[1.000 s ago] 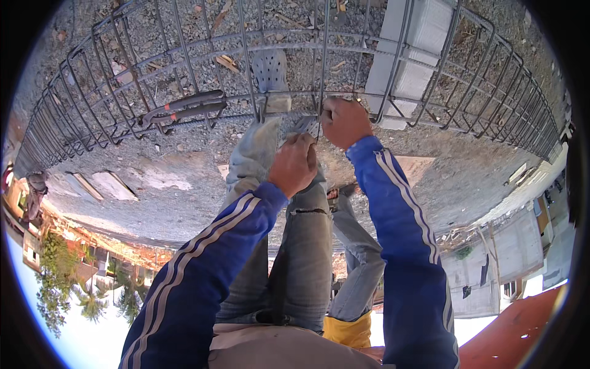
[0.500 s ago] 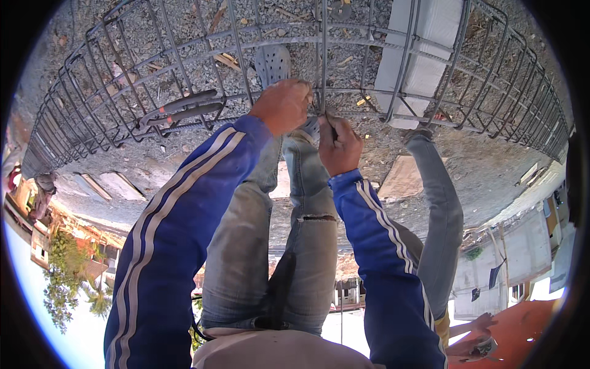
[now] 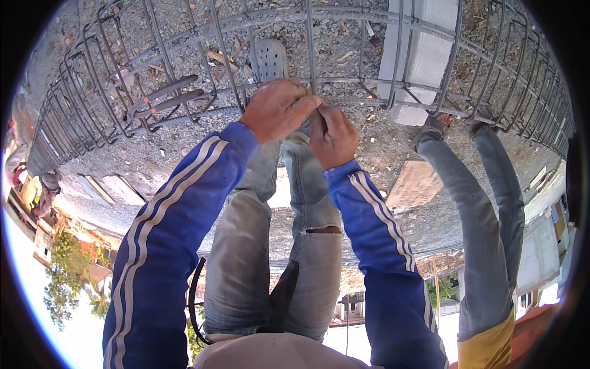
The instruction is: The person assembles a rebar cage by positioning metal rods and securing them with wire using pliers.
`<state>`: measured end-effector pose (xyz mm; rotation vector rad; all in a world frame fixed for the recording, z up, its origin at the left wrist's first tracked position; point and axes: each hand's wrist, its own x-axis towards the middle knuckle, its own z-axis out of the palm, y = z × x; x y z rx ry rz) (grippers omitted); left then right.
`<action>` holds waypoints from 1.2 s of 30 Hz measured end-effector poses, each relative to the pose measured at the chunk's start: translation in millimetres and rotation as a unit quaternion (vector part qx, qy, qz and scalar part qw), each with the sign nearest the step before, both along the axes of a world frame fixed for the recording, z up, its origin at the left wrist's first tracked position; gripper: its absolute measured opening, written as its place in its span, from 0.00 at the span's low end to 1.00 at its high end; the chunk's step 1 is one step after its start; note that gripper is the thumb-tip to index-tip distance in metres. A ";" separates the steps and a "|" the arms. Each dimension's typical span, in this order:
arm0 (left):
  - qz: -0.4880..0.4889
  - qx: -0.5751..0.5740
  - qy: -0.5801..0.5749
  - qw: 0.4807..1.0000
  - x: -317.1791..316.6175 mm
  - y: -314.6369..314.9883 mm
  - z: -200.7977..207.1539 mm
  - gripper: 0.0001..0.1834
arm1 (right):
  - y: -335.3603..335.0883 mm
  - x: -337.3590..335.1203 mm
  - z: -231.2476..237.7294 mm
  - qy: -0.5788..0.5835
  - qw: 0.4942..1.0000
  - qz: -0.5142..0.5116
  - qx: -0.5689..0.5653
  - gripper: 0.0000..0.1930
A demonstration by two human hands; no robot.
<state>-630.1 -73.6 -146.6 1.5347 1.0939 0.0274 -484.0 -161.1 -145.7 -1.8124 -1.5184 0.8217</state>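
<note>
i see my left hand (image 3: 278, 108) has come forward over the rebar cage (image 3: 184, 98), now meeting my right hand (image 3: 332, 135) at one crossing of bars; both are clenched on that joint, fingers pinching something thin i cannot make out; a second ago they sat lower and apart; i judge the tie there is under way; another person's legs (image 3: 491, 203) stand to the right of my hands

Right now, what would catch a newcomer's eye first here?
Two hands meet at the middle top, the left hand and right hand, pinching at a bar of the long steel rebar cage that curves across the gravel. To the right stand another person's legs in grey jeans, by a white block.
</note>
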 end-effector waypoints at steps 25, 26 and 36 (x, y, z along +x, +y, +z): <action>-0.033 -0.115 0.093 0.988 5.8 4.6 -0.1 0.15 | -38.5 -62.3 -6.0 0.131 0.975 -0.163 -0.075 0.05; -0.024 -0.105 0.093 0.990 5.5 3.4 2.5 0.15 | -28.9 -56.6 13.6 0.136 0.968 -0.141 -0.154 0.03; 0.145 0.139 -0.048 0.978 -11.2 -20.4 23.2 0.15 | -36.5 -7.1 16.2 0.105 0.961 -0.108 -0.233 0.10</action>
